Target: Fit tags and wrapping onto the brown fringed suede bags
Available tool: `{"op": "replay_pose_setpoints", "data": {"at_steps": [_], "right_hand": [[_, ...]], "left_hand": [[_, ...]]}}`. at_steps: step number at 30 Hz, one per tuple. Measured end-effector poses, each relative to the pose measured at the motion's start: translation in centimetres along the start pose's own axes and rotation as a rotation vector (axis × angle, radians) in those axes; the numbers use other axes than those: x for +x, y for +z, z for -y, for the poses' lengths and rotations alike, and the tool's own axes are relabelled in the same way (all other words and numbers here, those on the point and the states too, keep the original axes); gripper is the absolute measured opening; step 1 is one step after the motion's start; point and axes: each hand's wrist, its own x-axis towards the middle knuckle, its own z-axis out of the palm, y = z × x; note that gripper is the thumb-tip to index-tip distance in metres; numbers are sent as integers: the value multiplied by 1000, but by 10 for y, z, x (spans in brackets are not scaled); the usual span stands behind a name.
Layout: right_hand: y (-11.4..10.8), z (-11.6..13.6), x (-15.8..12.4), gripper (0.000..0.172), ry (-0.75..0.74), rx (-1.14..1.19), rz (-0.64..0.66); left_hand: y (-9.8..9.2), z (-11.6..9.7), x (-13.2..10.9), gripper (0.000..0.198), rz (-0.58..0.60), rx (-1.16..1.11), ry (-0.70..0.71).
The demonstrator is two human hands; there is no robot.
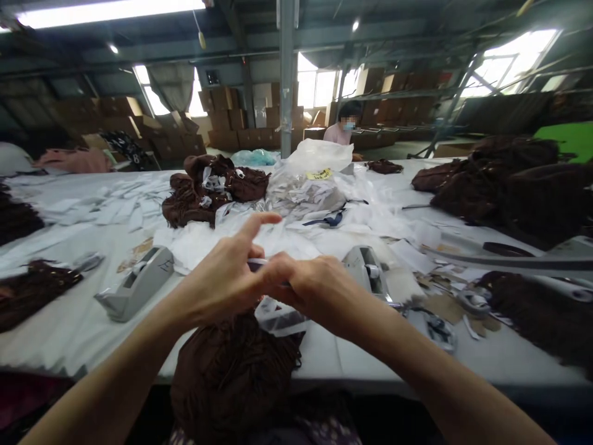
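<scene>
Handling apparently midway: left hand (225, 275) and right hand (317, 281) jointly pinch a thin grey item (257, 264), mostly hidden, above the dark-brown bag (227, 377) at the desk's (333, 364) near edge, with what remains unclear.

The brown bundle (231, 377) looks like matt cloth.

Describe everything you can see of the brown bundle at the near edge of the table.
The brown bundle is dark and rounded, of what looks like soft fabric, gathered in many folds and creases. It slumps at the near edge of the table, its lower part reaching below that edge. A translucent white strip loops at its upper right and seems to touch it. Its top is partly hidden.
</scene>
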Motion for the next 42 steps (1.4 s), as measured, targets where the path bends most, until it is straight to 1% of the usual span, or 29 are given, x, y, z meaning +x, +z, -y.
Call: {"op": "replay_pose_setpoints", "data": {"at_steps": [1, 2, 3, 5, 6, 7, 9, 10, 12, 14, 16, 17, 19, 20, 22, 25, 26, 27, 28, 29, 31, 33, 35, 38, 40, 42], "right_hand": [[-7, -3, 2, 15, -39, 3, 6], [-14, -4, 6, 17, -60, 44, -24], [-21, -4, 10, 22, -56, 114, -75], [-30, -1, 18, 37, 4, 316, -165], [-30, 0, 20, 42, 46, 426, -178], [-27, -1, 20, 42, 90, 517, -169], [-13, -6, 15, 38, 161, 587, -136], [-2, -11, 9, 41, 194, 555, -136], [23, -23, -8, 48, 242, 397, -164], [49, -34, -27, 46, 242, 241, -179], [70, -39, -42, 43, 225, 165, -183], [77, -39, -47, 43, 226, 153, -179], [80, -38, -50, 45, 240, 176, -142], [75, -37, -47, 45, 247, 210, -114], [56, -35, -35, 48, 244, 317, -82], [19, -28, -7, 77, 193, 482, -120], [9, -24, 3, 82, 173, 522, -126], [3, -20, 12, 81, 160, 551, -128], [1, -14, 20, 76, 154, 567, -125], [1, -8, 26, 68, 161, 570, -123], [10, 2, 31, 53, 192, 561, -135], [20, 6, 27, 46, 215, 561, -151], [25, 3, 18, 48, 220, 543, -178], [21, -9, 2, 50, 194, 424, -217], [16, -14, -5, 47, 174, 362, -230], [15, -12, -6, 42, 175, 370, -234]], "left_hand": [[-1, -5, 0, 52, 58, 72, -29], [-1, -10, 1, 49, 50, 83, -25], [0, -17, 3, 43, -7, 39, 0], [-1, -26, 11, 35, -184, -141, 47], [-2, -27, 16, 33, -270, -239, 56], [-6, -27, 21, 33, -337, -328, 50], [-17, -22, 29, 33, -436, -459, 0], [-24, -18, 31, 33, -484, -501, -22], [-39, -9, 32, 33, -577, -544, -48], [-51, -3, 29, 33, -628, -558, -69], [-56, 2, 26, 34, -632, -564, -84], [-56, 3, 25, 35, -625, -559, -83], [-55, 3, 25, 35, -605, -525, -64], [-54, 3, 26, 35, -590, -498, -50], [-52, 0, 26, 34, -553, -432, -19], [-47, -8, 25, 30, -450, -331, 16], [-44, -11, 24, 29, -398, -307, 14], [-40, -13, 23, 29, -352, -291, 7], [-36, -16, 23, 29, -322, -287, 7], [-33, -17, 22, 30, -315, -295, 17], [-28, -19, 20, 33, -358, -334, 59], [-26, -18, 17, 36, -424, -400, 92], [-27, -16, 13, 39, -462, -458, 49], [-29, -12, 7, 45, -463, -503, -43], [-29, -13, 6, 49, -457, -521, -53], [-27, -16, 6, 51, -468, -562, -62]]}}
